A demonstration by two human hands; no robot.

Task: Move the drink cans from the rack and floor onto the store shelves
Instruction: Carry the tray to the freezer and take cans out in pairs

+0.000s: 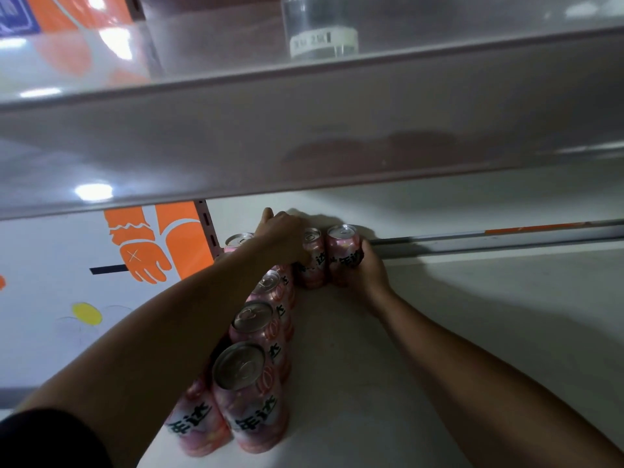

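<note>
1. Far left: orange wall graphic (145,251) beyond the shelf end. Overhead, across the whole view: upper shelf (304,136).
2. Left of centre: file of pink cans (243,383), upright on the lower shelf (439,332), front edge to back, each touching the next. Second file alongside, mostly hidden behind the forearm.
3. Back of that file: left grip (283,234) stretched over the can tops, palm down, fingers curled downward. Cannot tell whether clasped on a can or only steadying, since the spot beneath is hidden.
4. Just right of it: back-row can (312,258), upright, touching its neighbour.
5. Next right: end can (342,251), upright at the back of the lower shelf, held from the right side by the right grip (368,271) with fingers curled round the body.
6. Further right: bare shelf and back rail (472,239).
7. Step in hand, by the look of it: seating the end can into the back row. Next move: press flush to the neighbour, let go, draw both arms out low under the upper shelf without brushing the front file, then fetch more cans.
</note>
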